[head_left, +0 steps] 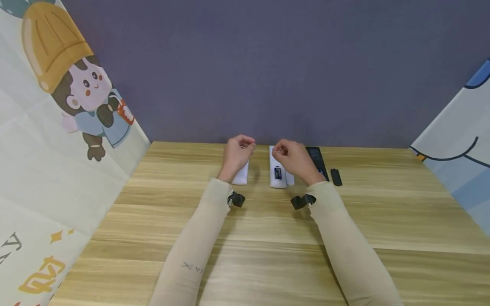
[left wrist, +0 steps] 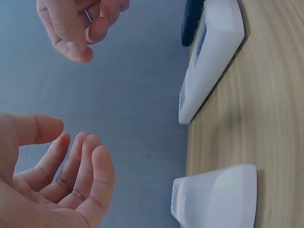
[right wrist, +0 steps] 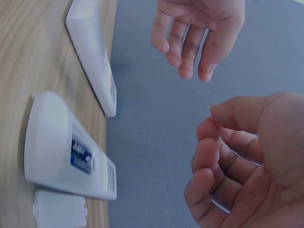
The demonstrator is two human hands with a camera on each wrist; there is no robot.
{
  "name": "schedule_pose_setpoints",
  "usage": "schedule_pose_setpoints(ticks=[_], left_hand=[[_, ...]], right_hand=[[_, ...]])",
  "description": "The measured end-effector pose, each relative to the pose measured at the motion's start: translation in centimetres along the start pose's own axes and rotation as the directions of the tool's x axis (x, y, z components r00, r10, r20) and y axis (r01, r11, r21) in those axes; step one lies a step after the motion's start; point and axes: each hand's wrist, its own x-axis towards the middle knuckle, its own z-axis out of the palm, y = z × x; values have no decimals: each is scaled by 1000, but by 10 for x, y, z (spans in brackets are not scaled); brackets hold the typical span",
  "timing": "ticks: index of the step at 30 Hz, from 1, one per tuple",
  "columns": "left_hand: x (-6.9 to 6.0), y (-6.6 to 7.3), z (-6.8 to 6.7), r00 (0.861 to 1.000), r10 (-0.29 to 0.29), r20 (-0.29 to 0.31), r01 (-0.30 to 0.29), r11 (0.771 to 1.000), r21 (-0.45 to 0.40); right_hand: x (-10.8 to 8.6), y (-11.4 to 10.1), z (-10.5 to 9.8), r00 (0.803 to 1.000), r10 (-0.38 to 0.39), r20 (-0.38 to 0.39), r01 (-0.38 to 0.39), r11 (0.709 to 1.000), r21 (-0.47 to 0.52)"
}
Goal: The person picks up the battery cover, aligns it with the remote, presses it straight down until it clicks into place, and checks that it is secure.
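Note:
My left hand [head_left: 237,155] hovers above a white remote control [head_left: 241,175], palm visible and fingers loosely bent, with nothing in it. Above a second white remote [head_left: 273,163] is my right hand [head_left: 295,159], its thumb tip against the bent forefinger; no object shows between them. That second remote lies back side up with its battery compartment uncovered, and dark blue batteries [right wrist: 81,156] sit inside. Beside it rests a loose white battery cover [right wrist: 59,209]. The two hands are apart in the air, touching neither remote.
Partly behind my right hand lies a black remote [head_left: 316,158], and a small black battery cover [head_left: 336,177] is to its right. A dark grey panel [head_left: 245,76] stands along the back edge of the wooden table [head_left: 260,255]. Printed cloths hang on both sides.

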Motion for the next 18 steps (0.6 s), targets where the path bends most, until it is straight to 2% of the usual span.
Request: schedule_pose_setpoints(ticks=[12,18], left_hand=[[-5,-1,14,1000,-25,16,25,1000,-8],[-7,1,20,996,-90,29,91,995,-43]], right_hand=[[-4,19,-12,1000,3,-28,-4,1000,-30],[-5,26,-17,999,-5,-50,2,999,-51]])
